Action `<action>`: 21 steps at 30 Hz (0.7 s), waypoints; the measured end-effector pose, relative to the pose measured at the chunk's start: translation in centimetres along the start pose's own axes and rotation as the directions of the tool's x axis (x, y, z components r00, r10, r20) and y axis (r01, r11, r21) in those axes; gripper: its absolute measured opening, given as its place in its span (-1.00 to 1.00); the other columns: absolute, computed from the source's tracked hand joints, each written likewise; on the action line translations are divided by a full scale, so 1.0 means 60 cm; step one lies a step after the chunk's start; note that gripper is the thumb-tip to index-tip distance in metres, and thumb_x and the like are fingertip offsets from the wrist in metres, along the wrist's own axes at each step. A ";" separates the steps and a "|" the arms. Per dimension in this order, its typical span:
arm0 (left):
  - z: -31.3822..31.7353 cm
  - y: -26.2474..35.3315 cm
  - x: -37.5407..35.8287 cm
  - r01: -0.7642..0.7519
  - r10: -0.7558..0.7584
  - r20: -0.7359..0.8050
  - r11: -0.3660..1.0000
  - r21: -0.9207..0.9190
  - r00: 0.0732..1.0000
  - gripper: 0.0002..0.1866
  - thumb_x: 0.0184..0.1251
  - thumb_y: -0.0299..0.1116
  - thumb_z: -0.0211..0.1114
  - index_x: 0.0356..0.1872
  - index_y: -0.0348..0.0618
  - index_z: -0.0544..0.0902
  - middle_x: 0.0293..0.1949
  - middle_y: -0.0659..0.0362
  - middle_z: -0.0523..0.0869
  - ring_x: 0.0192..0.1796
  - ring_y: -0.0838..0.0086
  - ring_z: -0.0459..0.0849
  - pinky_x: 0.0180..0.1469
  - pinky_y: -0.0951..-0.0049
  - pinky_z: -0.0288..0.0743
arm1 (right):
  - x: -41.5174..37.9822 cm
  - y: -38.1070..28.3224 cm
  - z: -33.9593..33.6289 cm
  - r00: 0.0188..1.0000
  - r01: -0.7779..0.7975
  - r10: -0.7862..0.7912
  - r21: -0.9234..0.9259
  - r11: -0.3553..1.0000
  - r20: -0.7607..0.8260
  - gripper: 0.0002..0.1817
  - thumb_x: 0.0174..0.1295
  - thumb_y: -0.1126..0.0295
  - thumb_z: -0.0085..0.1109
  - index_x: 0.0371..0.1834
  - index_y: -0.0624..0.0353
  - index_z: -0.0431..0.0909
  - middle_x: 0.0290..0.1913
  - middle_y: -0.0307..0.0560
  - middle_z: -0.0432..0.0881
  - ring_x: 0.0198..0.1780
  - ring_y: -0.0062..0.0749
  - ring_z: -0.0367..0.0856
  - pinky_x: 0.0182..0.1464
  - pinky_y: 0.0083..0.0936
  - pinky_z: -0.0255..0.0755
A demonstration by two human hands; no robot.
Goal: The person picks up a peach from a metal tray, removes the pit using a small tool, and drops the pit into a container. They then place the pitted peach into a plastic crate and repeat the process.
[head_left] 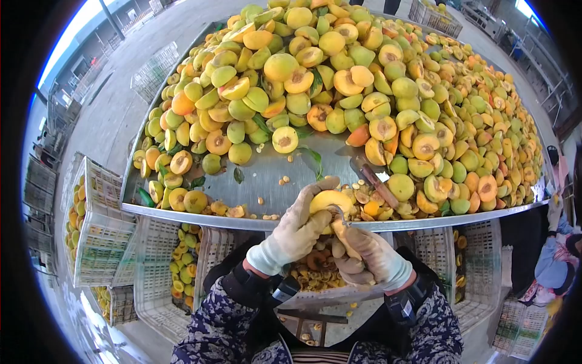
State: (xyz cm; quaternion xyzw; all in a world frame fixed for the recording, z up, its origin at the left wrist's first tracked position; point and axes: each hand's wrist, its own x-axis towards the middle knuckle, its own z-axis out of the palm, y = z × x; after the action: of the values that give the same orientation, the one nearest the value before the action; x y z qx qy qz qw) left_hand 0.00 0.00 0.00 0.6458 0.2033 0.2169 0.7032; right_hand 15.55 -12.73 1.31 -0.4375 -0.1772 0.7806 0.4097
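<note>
In the head view my gloved left hand (297, 225) is closed around a yellow peach half (331, 200), its cut side turned toward me. My gloved right hand (374, 258) grips a pitting tool (343, 235) with a pale handle and a curved metal tip. That tip touches the cut flesh of the peach half. Both hands are just over the near rim of a metal table (285, 176). Beyond them a large heap of halved peaches (297, 79) covers much of the table. A knife with a brown wooden handle (381, 188) lies to the right of my hands.
Below my hands a container holds pits and scraps (318, 267). White plastic crates (160, 267) stand left of me, some with peaches inside; another crate (479, 267) stands right. A person in a blue sleeve (548, 261) is at far right. Green leaves (315, 159) lie on the table.
</note>
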 end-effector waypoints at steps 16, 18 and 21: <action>-0.008 0.088 -0.242 -0.259 0.030 -0.672 0.935 -0.244 0.740 -0.59 0.43 -0.47 0.17 0.27 -0.14 0.40 0.00 0.06 0.59 -0.22 0.32 0.70 -0.52 0.43 0.65 | -0.103 0.023 0.039 0.996 0.084 -0.080 -0.787 0.611 0.044 -0.45 0.36 -0.13 0.01 -0.25 0.24 0.55 -0.55 0.01 0.57 -0.57 -0.19 0.53 -0.50 -0.36 0.38; -0.066 0.094 -0.315 -0.134 0.048 -0.807 0.990 -0.040 0.589 -0.57 0.39 -0.58 0.14 0.25 -0.09 0.42 -0.03 0.09 0.60 -0.19 0.37 0.69 -0.55 0.47 0.63 | -0.074 0.089 -0.018 0.949 -0.004 -0.315 -0.999 -0.033 0.006 -0.53 0.35 -0.02 0.04 -0.17 0.26 0.54 -0.34 0.25 0.66 -0.20 0.22 0.63 -0.13 -0.01 0.49; -0.167 0.073 -0.424 0.217 0.080 -0.786 0.940 0.264 0.613 -0.54 0.17 -0.55 0.26 0.15 -0.07 0.52 -0.12 0.13 0.64 -0.12 0.45 0.68 -0.08 0.46 0.59 | -0.087 0.111 -0.048 0.945 -0.003 -0.327 -0.999 -0.036 0.009 -0.58 0.34 0.03 0.04 -0.17 0.23 0.54 -0.33 0.23 0.67 -0.20 0.18 0.64 -0.15 -0.01 0.49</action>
State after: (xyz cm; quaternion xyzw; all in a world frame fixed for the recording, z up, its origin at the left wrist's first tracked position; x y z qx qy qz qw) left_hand -26.82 -5.92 3.67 0.5855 0.5494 0.4126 0.4304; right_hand 16.17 -21.11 -1.68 -0.6601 -0.6796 0.3091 0.0828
